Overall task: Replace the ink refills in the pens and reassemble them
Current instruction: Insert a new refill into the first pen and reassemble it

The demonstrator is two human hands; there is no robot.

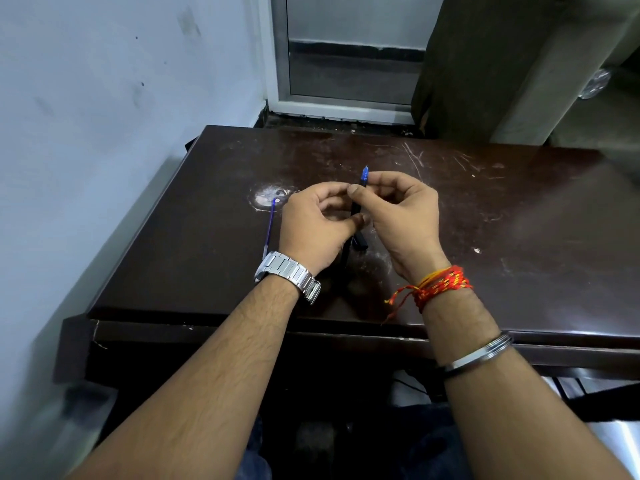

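Observation:
A dark pen (pixel 356 211) with a blue tip section pointing away from me is held upright-tilted above the dark brown table (pixel 502 216). My right hand (pixel 401 220) pinches it near the blue tip. My left hand (pixel 313 223) grips the barrel lower down, thumb against it. The pen's lower end shows below my palms. A thin blue ink refill (pixel 269 225) lies on the table just left of my left hand, its tip pointing away from me. A dark piece lies under my hands near the pen's lower end; I cannot tell what it is.
The table's left edge runs along a pale wall (pixel 86 116). A window or door frame (pixel 346 81) stands beyond the far edge, with a dark panel at the back right. A whitish worn spot (pixel 266 197) marks the table near the refill's tip.

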